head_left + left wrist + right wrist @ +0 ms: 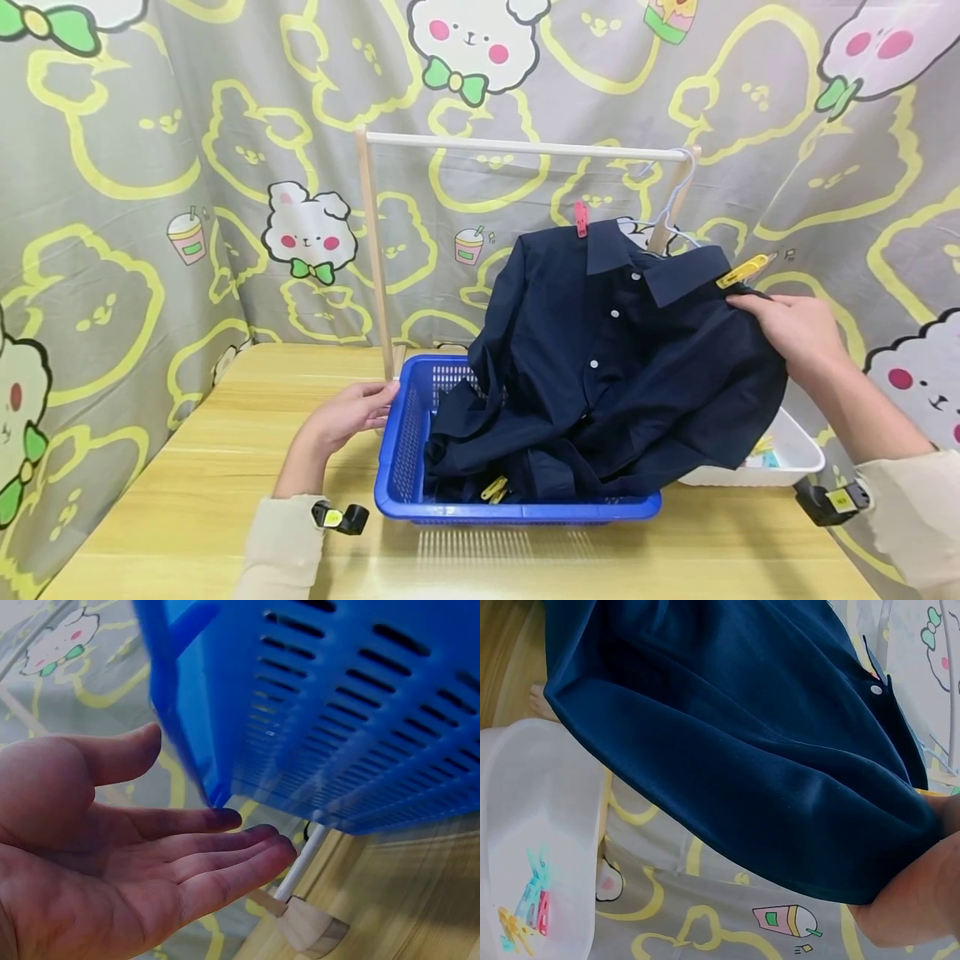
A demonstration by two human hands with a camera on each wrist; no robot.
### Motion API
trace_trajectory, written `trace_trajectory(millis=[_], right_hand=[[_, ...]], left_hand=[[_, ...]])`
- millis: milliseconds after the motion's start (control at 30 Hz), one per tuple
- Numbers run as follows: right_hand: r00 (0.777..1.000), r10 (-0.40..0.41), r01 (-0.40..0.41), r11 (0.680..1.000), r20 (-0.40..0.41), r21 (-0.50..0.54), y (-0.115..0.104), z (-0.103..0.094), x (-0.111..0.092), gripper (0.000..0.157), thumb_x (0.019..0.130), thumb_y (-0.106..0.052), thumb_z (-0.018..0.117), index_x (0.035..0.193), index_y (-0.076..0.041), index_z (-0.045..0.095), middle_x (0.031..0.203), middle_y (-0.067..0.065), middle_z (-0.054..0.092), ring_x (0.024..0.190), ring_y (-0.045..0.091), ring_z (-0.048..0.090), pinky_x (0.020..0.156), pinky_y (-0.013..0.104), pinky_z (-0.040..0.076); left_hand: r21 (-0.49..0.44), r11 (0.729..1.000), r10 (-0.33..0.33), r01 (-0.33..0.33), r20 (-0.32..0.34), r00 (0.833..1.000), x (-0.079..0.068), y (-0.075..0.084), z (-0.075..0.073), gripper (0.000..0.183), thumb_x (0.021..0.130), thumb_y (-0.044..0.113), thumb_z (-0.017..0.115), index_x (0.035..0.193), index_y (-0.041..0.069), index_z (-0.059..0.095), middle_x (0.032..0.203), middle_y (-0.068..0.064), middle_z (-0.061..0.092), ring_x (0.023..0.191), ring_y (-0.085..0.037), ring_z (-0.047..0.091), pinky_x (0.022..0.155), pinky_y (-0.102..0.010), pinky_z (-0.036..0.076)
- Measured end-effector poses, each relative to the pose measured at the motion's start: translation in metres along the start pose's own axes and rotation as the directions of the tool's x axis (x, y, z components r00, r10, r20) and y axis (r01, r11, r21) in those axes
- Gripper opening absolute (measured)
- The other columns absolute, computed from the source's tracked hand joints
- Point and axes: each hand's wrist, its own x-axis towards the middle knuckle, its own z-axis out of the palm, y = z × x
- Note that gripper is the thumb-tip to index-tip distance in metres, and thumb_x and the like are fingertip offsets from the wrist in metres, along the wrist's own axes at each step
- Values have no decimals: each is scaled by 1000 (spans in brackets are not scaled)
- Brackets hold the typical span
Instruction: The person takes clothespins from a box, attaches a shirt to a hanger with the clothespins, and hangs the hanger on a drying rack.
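Note:
A dark navy button-up shirt [555, 333] hangs tilted on a pale blue hanger [670, 200], its lower part lying in the blue basket [517, 512]. A red clothespin [581, 220] clips one shoulder, a yellow clothespin [744, 271] the other. My right hand [806, 333] pinches the shirt's shoulder just below the yellow clothespin. In the right wrist view the sleeve [742, 765] drapes down from that hand [915, 892]. My left hand [352, 417] is at the basket's left rim, and in the left wrist view its fingers [217, 892] are extended beside the basket wall [360, 697].
The hanger's hook sits at the right end of the white rail [525, 146] of a wooden rack [375, 250] behind the basket. A white tub [795, 458] with several coloured clothespins [532, 904] stands at right. Another yellow clothespin [494, 490] lies in the basket. A patterned curtain [300, 150] surrounds the wooden table [187, 500].

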Motion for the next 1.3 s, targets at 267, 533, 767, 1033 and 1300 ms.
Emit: trace_trajectory(millis=[267,533,767,1033,1300], right_hand=[[1000,-14,14,1000,-9,-26,-2,2,-4,78,86,-66,48,120,4,58,120,27,51,104,39,46,73,37,41],[998,-52,50,996,-27,-72,-2,-1,-3,66,85,-64,51,97,-1,66,81,11,58,92,34,49,64,34,42],[991,-111,102,987,-67,-127,-3,0,-3,58,86,-63,52,70,-8,60,62,4,49,74,28,49,56,35,39],[981,-170,151,972,-98,-177,-10,0,-7,57,90,-54,51,94,3,59,83,17,52,82,34,47,59,37,36],[981,-135,124,989,-142,-85,-18,3,-10,68,90,-52,51,128,3,44,119,28,53,105,41,49,72,40,39]], left_hand=[[3,1000,-31,31,10,999,5,-3,5,55,100,29,48,138,-9,37,125,-27,55,112,-31,59,98,-45,43],[19,999,-31,30,37,999,5,-7,4,53,101,26,46,138,-11,36,123,-27,56,110,-30,60,99,-46,42],[4,1000,-29,29,58,998,5,-6,4,54,102,26,45,138,-12,33,124,-27,55,109,-30,60,98,-44,43],[19,999,-31,30,62,998,6,-8,4,50,102,26,44,136,-10,37,124,-28,55,107,-28,61,97,-44,44],[22,999,-29,28,57,998,6,-8,4,50,102,27,45,136,-10,38,122,-26,56,105,-26,62,97,-43,44]])
